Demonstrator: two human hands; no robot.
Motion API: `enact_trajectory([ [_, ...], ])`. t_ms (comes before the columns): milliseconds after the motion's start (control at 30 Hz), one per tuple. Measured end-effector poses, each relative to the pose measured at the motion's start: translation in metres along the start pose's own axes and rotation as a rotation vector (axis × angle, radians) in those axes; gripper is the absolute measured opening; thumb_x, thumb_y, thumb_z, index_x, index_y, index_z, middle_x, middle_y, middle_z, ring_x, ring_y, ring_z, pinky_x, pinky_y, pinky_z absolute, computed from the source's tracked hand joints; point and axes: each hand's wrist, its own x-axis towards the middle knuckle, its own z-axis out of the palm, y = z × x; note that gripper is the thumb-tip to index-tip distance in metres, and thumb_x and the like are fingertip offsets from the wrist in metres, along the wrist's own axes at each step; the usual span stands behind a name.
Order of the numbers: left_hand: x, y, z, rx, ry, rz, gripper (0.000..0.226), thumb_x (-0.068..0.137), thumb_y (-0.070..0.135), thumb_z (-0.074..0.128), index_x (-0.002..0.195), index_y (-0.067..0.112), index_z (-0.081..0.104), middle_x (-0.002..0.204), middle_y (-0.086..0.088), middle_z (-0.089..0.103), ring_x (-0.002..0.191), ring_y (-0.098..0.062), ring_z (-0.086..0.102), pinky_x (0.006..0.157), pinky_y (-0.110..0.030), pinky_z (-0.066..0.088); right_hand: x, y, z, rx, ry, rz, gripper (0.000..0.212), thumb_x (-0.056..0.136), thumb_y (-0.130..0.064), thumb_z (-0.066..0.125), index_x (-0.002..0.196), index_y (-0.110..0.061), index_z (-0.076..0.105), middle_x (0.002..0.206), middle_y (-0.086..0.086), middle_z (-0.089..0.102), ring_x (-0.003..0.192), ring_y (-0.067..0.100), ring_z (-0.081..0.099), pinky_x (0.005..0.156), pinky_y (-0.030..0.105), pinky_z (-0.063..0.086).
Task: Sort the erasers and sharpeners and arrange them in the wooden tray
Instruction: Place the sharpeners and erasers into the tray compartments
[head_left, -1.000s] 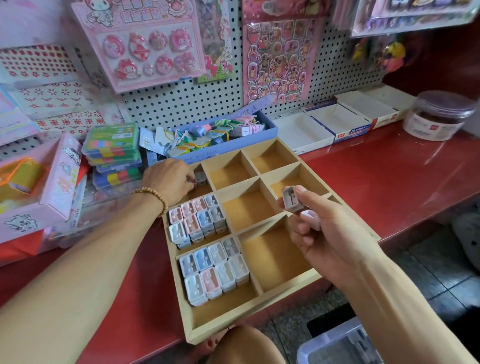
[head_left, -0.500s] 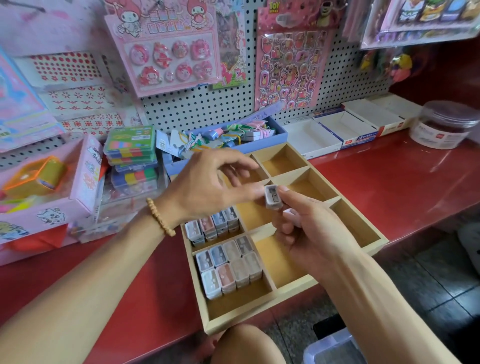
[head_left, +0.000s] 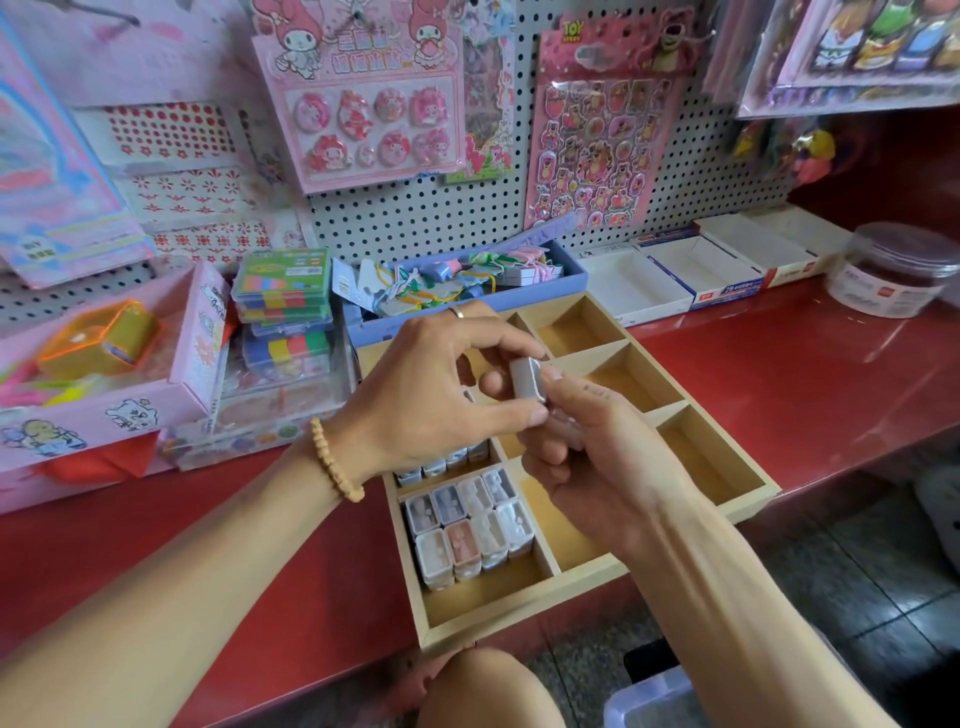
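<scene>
Below both hands lies the wooden tray (head_left: 748, 499), split into compartments, its near corner jutting past the edge of the red counter (head_left: 779, 374). Five compartments right of the hands and beyond them show bare wood.

The left hand (head_left: 431, 400) hovers over the tray's left column, a bead bracelet (head_left: 335, 462) on its wrist and a ring on one finger. Its thumb and fingertips are curled in, pinching a small grey-white sharpener (head_left: 529, 379). The right hand (head_left: 597, 457) meets it from the right; its thumb and forefinger pinch the same sharpener, and its curled lower fingers hold a second pale piece (head_left: 563, 434), too hidden to name.

Directly under the hands, the tray's nearest left compartment holds eight packed sharpeners (head_left: 470, 525) in two rows of four, mostly white, one pink, two bluish. The compartment just beyond, mostly covered by the left hand, shows four more sharpener ends (head_left: 447, 462); any further ones are hidden.
</scene>
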Motion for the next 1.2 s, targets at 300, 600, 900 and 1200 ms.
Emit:
enact_trajectory([
  [300,0.000,0.001,0.001,0.031,-0.009,-0.003,0.035,0.074,0.020,0.078,0.109,0.019,0.074,0.091,0.014,0.065,0.079,0.006,0.059,0.069,-0.006,0.039,0.001,-0.002,0.004,-0.071,0.135,-0.048,0.023,0.097,0.001,0.047,0.111,0.006,0.065,0.072,0.012,0.053,0.042,0.007,0.032,0.043,0.019,0.022],
  [600,0.018,-0.033,-0.032,0.405,-0.052,-0.157,0.036,0.079,0.022,0.076,0.115,0.018,0.072,0.091,-0.001,0.062,0.075,-0.006,0.057,0.074,-0.024,0.046,0.005,-0.012,-0.008,-0.054,0.324,-0.006,0.016,0.088,-0.009,0.044,0.089,-0.008,0.060,0.067,0.001,0.041,0.052,0.012,0.034,0.048,0.024,0.027],
  [900,0.033,-0.112,-0.029,0.861,-0.356,-0.377,0.029,0.087,0.032,0.071,0.109,0.013,0.069,0.089,-0.001,0.064,0.083,-0.020,0.055,0.073,-0.034,0.050,0.008,-0.014,-0.018,-0.251,0.308,-0.070,0.018,0.103,-0.003,0.044,0.096,-0.004,0.061,0.083,0.009,0.054,0.057,0.012,0.049,0.047,0.023,0.041],
  [1200,0.032,-0.137,-0.014,1.009,-0.342,-0.343,0.037,0.093,0.040,0.062,0.123,0.018,0.065,0.119,-0.004,0.058,0.107,-0.026,0.060,0.085,-0.042,0.053,0.014,-0.007,-0.035,-0.420,0.394,-0.065,0.014,0.094,-0.015,0.065,0.087,-0.010,0.077,0.071,-0.006,0.057,0.063,0.009,0.045,0.056,0.024,0.039],
])
